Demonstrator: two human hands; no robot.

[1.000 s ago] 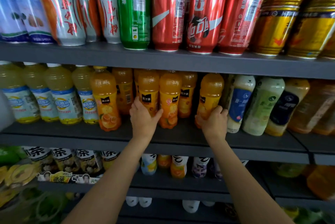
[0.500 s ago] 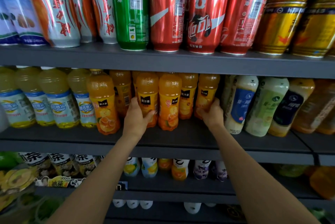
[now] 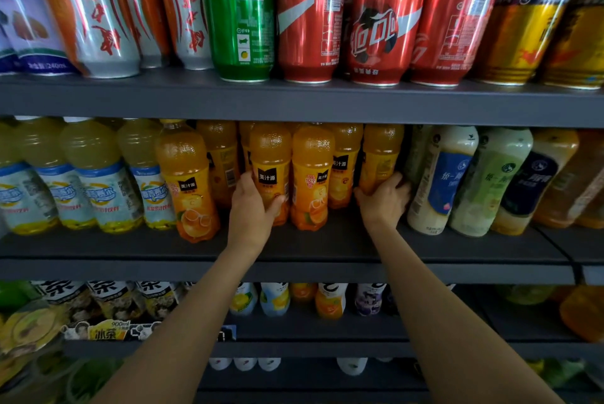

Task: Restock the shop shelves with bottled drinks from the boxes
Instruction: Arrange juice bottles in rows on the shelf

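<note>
Middle shelf (image 3: 327, 247) holds a cluster of orange juice bottles, and both arms reach up into it. Left hand (image 3: 251, 207) wraps around one orange bottle (image 3: 270, 155) at its 12 o'clock, thumb across the label. Right hand (image 3: 384, 201) grips another bottle (image 3: 380, 155), rightmost of the bunch. Bottles are bright orange with black-tagged labels.

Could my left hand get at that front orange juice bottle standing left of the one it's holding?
Probably yes. The front orange juice bottle stands nearest the shelf edge with open shelf before it, just left of the left hand. But that hand's grip is on another orange bottle, so it must let go first.
</note>
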